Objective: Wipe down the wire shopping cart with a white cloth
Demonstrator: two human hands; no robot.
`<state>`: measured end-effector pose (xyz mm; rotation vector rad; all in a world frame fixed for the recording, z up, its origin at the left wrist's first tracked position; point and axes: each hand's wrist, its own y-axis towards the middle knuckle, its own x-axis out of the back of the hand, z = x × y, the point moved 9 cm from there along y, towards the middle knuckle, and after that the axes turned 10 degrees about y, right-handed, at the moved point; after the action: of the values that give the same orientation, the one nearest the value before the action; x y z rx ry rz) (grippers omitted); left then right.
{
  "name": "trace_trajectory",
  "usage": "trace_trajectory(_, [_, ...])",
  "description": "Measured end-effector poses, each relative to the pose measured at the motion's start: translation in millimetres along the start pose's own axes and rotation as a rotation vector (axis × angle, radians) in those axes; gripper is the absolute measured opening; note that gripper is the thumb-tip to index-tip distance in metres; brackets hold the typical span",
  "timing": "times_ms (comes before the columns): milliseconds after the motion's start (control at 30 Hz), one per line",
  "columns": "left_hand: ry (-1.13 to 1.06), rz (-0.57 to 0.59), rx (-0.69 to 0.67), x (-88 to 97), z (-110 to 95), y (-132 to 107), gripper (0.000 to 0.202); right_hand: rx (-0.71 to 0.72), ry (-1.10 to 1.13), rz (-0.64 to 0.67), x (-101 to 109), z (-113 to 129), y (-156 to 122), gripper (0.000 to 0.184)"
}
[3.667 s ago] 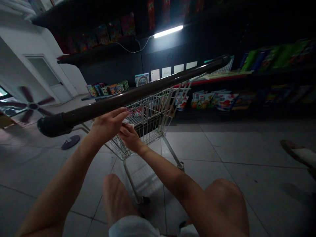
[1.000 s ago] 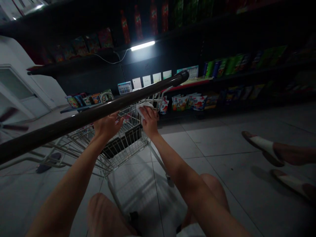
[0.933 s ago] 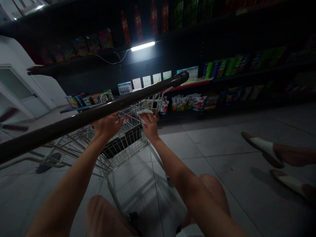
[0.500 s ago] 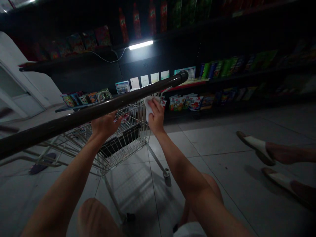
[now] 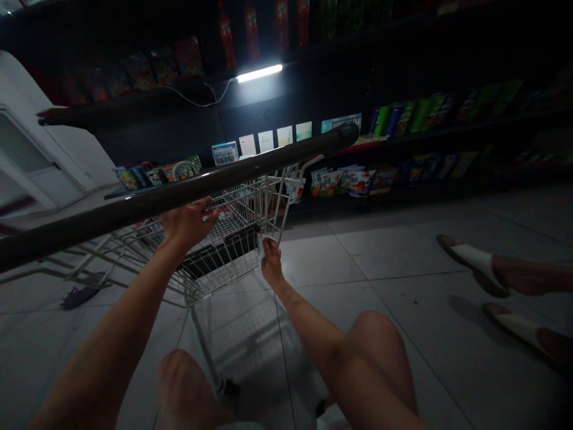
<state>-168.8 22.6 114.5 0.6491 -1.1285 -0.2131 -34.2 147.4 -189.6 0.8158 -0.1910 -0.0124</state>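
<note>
I crouch behind a wire shopping cart [image 5: 224, 263] whose dark brown handle bar [image 5: 188, 191] runs across the view. My left hand [image 5: 185, 224] reaches under the bar, its fingers curled over the wire at the basket's rear. Lower down, my right hand [image 5: 271, 263] sits at the basket's right rear corner with its fingers bunched against the upright wire. The white cloth it held earlier does not show; the hand may cover it. My bare knees [image 5: 376, 352] fill the bottom of the frame.
Dark shelves with packaged goods [image 5: 340, 182] line the far wall under a tube light [image 5: 259, 73]. Another person's feet in white sandals [image 5: 474, 263] rest on the tiled floor at the right. A loose dark sandal [image 5: 74, 295] lies on the left.
My right hand has dropped from the top right of the basket, just under the handle, down to the lower corner wire, and the white cloth is no longer visible. My left hand has stayed put.
</note>
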Motion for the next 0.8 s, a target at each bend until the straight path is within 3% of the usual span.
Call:
trace_trajectory(100, [-0.010, -0.001, -0.012, 0.3, 2, -2, 0.050, -0.046, 0.032, -0.040, 3, -8, -31, 0.060])
trace_trajectory(167, [-0.010, 0.003, -0.020, -0.1, 3, -3, 0.050, -0.083, 0.040, -0.107, 13, 0, -35, 0.060])
trace_trajectory(267, [-0.008, -0.011, -0.037, 1.1, 6, -5, 0.051, -0.042, 0.059, -0.178, 28, 38, -11, 0.060])
trace_trajectory(333, [-0.017, -0.018, -0.040, 1.4, 9, -6, 0.050, 0.051, 0.035, -0.146, 29, 68, 13, 0.058])
trace_trajectory(400, [-0.035, -0.022, -0.040, 0.9, 12, -7, 0.050, 0.119, -0.036, -0.087, 25, 84, 28, 0.057])
trace_trajectory(467, [-0.051, -0.038, -0.046, 0.7, 16, -7, 0.051, 0.127, -0.100, -0.033, 21, 80, 27, 0.056])
trace_trajectory(600, [-0.076, -0.055, -0.068, -1.8, 23, -7, 0.055, 0.085, -0.103, 0.076, 21, 53, -8, 0.058])
trace_trajectory(700, [-0.085, -0.042, -0.081, -4.8, 26, -5, 0.056, 0.154, -0.029, 0.027, 54, 68, -24, 0.054])
trace_trajectory(800, [-0.060, -0.037, -0.070, -4.8, 21, -6, 0.056, 0.274, -0.012, -0.108, 107, 113, -7, 0.049])
